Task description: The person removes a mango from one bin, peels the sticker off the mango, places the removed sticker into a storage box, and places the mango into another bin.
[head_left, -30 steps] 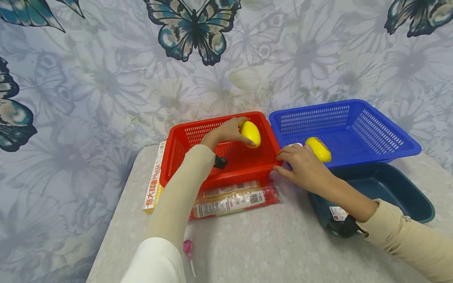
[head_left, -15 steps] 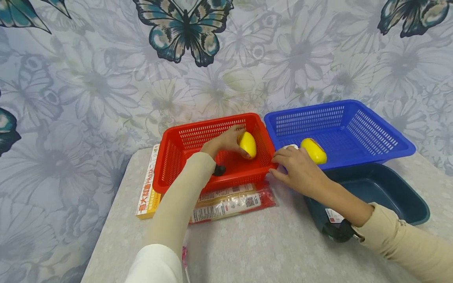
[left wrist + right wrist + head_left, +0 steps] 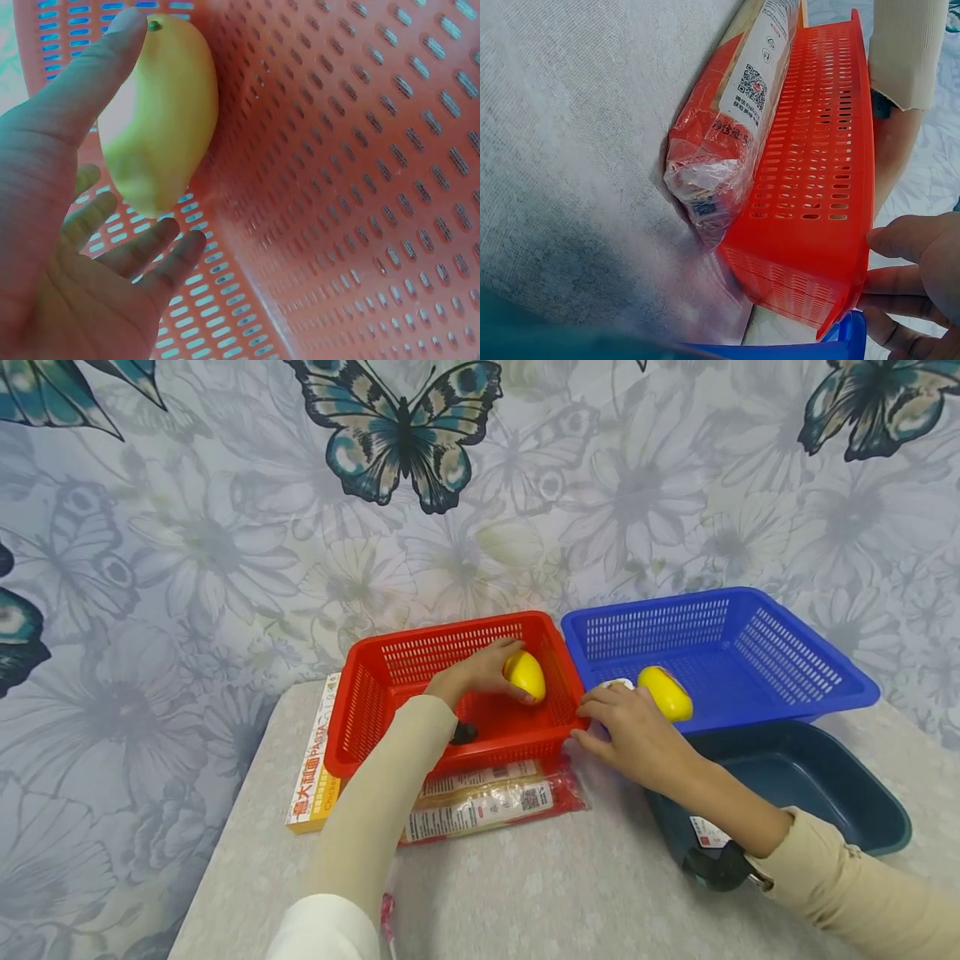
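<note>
A smooth yellow mango point(image 3: 527, 677) with a green stem spot is inside the red basket point(image 3: 450, 760), near its right end. My left hand point(image 3: 480, 674) holds it, the thumb point(image 3: 90, 82) against one side and the fingers around the other. In the left wrist view, two fingers reach past the mango's lower end without wrapping it. My right hand point(image 3: 630, 727) grips the red basket's front right corner. The right wrist view shows the thumb point(image 3: 900, 236) on the rim and bent fingers beside it.
A blue basket point(image 3: 780, 681) stands at the right; a yellow rounded object point(image 3: 666, 695) with a reddish patch lies in its near left part. Before it sits a dark teal basin point(image 3: 810, 777). A pasta box point(image 3: 315, 777) and noodle packet point(image 3: 487, 806) lie by the red basket.
My left hand has lowered the mango deeper into the red basket. My right hand stays at the basket's corner. The head view has shifted slightly.
</note>
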Available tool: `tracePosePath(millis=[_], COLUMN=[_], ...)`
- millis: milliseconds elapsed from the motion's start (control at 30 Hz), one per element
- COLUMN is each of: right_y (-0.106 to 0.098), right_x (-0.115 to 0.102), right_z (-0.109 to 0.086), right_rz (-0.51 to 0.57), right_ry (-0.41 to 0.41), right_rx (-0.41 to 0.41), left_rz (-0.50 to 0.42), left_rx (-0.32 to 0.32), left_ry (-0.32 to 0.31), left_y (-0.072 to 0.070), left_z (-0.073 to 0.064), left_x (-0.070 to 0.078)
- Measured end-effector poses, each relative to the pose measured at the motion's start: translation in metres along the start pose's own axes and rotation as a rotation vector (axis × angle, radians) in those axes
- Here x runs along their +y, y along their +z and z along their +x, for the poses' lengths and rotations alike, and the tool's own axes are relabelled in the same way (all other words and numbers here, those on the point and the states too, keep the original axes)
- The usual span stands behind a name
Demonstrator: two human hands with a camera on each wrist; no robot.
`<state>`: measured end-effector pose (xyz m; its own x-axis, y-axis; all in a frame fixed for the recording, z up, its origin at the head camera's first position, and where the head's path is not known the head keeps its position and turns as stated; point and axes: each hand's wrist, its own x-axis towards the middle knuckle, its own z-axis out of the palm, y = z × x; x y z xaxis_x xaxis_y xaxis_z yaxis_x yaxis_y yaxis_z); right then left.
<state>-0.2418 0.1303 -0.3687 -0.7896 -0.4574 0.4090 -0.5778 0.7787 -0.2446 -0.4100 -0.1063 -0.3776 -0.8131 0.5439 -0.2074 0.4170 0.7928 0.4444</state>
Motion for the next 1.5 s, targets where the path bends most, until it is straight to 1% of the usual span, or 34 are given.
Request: tracePosePath(millis=[133, 233, 400, 600, 733, 833, 967, 1133, 1233, 1333, 1500], right_y=[0.002, 0.004, 0.005, 0.005, 0.005, 0.005, 0.005, 0.005, 0.006, 0.007, 0.007], right_x=[0.000, 0.000, 0.001, 0.001, -0.001, -0.002, -0.003, -0.003, -0.004, -0.004, -0.005], right_z=[-0.001, -0.002, -0.004, -0.004, -0.005, -0.007, -0.008, -0.011, -0.012, -0.012, -0.012], right_rz=[-0.003, -0.003, 0.008, 0.004, 0.006, 0.005, 0.004, -0.003, -0.006, -0.002, -0.006], right_ry=[-0.009, -0.016, -0.020, -0.028, -0.016, -0.013, -0.013, -0.013, -0.021, -0.029, -0.030], right_rx=[0.016, 0.022, 0.036, 0.049, 0.047, 0.049, 0.056, 0.061, 0.073, 0.085, 0.097], left_rz=[0.018, 0.021, -0.007, -0.052, -0.086, -0.126, -0.164, -0.194, -0.216, -0.240, -0.296], left_rx=[0.012, 0.022, 0.049, 0.115, 0.152, 0.187, 0.241, 0.321, 0.386, 0.446, 0.521], left_ry=[-0.002, -0.019, -0.015, 0.006, 0.048, 0.093, 0.131, 0.160, 0.160, 0.146, 0.133], left_y=[-0.003, -0.006, -0.016, -0.032, -0.038, -0.041, -0.042, -0.041, -0.038, -0.034, -0.028], left_z=[-0.005, -0.012, -0.028, -0.050, -0.061, -0.070, -0.087, -0.110, -0.124, -0.140, -0.165], left_x=[0.000, -0.002, -0.002, -0.002, -0.003, 0.000, 0.005, 0.009, 0.009, 0.006, 0.000])
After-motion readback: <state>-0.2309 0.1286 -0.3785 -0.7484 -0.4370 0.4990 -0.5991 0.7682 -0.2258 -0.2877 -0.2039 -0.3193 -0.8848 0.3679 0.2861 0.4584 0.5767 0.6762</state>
